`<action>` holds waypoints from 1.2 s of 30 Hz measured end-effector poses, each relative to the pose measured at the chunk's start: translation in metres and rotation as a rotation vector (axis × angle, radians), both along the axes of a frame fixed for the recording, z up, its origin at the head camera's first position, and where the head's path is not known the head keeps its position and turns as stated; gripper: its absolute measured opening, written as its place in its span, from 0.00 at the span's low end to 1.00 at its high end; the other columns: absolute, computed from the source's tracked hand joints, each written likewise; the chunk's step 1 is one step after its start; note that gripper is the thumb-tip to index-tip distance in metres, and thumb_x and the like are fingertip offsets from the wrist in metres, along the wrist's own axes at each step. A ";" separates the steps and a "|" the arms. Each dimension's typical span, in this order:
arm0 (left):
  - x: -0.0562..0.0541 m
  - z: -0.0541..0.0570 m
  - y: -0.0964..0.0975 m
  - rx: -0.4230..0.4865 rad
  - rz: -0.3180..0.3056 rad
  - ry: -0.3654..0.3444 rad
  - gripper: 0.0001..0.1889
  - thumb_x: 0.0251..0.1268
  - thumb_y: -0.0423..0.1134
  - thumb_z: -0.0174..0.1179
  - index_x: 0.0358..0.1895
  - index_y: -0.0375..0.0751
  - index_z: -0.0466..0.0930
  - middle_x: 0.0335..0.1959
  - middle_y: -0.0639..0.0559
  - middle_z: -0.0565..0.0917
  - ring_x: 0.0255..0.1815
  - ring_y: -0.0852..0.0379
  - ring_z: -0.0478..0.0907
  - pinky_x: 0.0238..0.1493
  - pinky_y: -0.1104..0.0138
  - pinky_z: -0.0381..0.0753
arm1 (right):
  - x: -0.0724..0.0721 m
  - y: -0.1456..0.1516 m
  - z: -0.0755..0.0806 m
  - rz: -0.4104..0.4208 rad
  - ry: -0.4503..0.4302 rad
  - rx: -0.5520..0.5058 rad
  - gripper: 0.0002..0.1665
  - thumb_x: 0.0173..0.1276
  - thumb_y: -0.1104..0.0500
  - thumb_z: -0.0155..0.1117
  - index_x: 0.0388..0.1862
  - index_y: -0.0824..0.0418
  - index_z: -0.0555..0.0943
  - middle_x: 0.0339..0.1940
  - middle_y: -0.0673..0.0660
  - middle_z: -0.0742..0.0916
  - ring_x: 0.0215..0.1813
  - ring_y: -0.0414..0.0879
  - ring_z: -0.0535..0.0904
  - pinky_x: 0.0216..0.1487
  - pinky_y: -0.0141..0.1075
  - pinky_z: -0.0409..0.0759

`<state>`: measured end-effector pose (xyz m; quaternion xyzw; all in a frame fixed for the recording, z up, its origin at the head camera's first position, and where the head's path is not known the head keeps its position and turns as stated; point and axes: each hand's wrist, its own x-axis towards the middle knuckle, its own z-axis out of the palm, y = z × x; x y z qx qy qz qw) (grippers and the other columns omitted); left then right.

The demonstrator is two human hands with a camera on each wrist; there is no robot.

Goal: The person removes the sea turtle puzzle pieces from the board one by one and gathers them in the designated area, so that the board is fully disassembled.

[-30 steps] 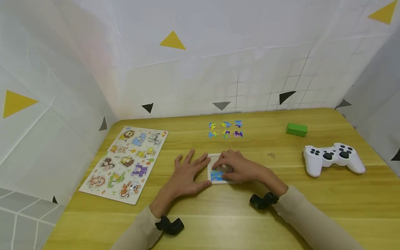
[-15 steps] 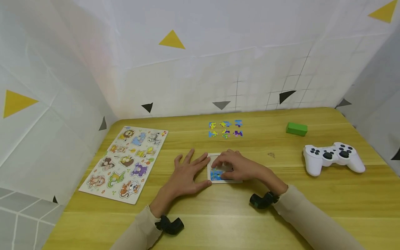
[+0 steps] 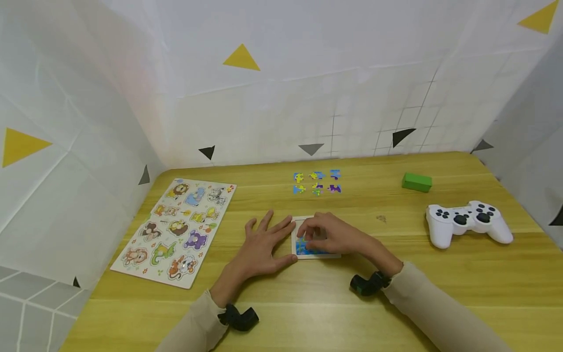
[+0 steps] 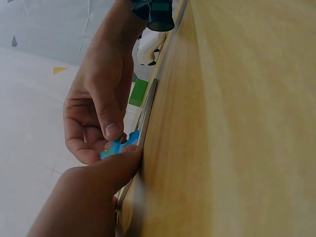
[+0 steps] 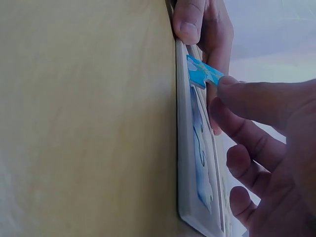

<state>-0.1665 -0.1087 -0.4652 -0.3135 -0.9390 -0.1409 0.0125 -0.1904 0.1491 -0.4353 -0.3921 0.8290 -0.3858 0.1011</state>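
Observation:
A small jigsaw puzzle frame (image 3: pixel 318 256) with a pale rim lies on the table, with blue pieces along its near side. My right hand (image 3: pixel 337 233) is over it. In the right wrist view its thumb and index finger pinch a blue puzzle piece (image 5: pixel 202 74), which tilts up from the frame's corner near my left thumb. My left hand (image 3: pixel 261 248) rests spread on the table, fingertips and thumb touching the frame's left edge. The right hand hides much of the frame's inside in the head view.
Several loose puzzle pieces (image 3: pixel 316 188) lie in two rows behind the frame. An animal puzzle board (image 3: pixel 204 249) is at the left. A green block (image 3: pixel 417 182) and a white game controller (image 3: pixel 469 222) are on the right. White cloth walls (image 3: pixel 272 112) surround the table.
The right thumb has moved a little left over the frame, and more blue shows to its right. My left hand stays where it was.

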 end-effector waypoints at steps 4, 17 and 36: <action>0.000 0.000 0.000 0.004 0.000 -0.008 0.42 0.65 0.74 0.49 0.80 0.63 0.58 0.83 0.64 0.57 0.85 0.39 0.45 0.71 0.34 0.45 | 0.000 0.000 0.000 0.009 -0.049 -0.044 0.09 0.70 0.61 0.70 0.47 0.54 0.85 0.34 0.46 0.86 0.38 0.39 0.78 0.43 0.35 0.81; 0.000 -0.001 -0.001 0.030 -0.006 -0.015 0.42 0.65 0.74 0.50 0.80 0.63 0.59 0.82 0.65 0.58 0.85 0.38 0.44 0.71 0.33 0.44 | -0.008 0.011 0.002 -0.120 -0.154 -0.060 0.10 0.72 0.59 0.67 0.51 0.52 0.84 0.34 0.47 0.88 0.34 0.44 0.81 0.35 0.35 0.80; 0.000 -0.002 0.000 0.029 -0.009 -0.018 0.42 0.65 0.73 0.49 0.80 0.62 0.59 0.82 0.66 0.58 0.85 0.37 0.45 0.70 0.33 0.44 | -0.054 0.017 0.002 -0.180 -0.033 -0.085 0.12 0.69 0.64 0.70 0.50 0.61 0.84 0.33 0.53 0.90 0.34 0.42 0.80 0.37 0.32 0.77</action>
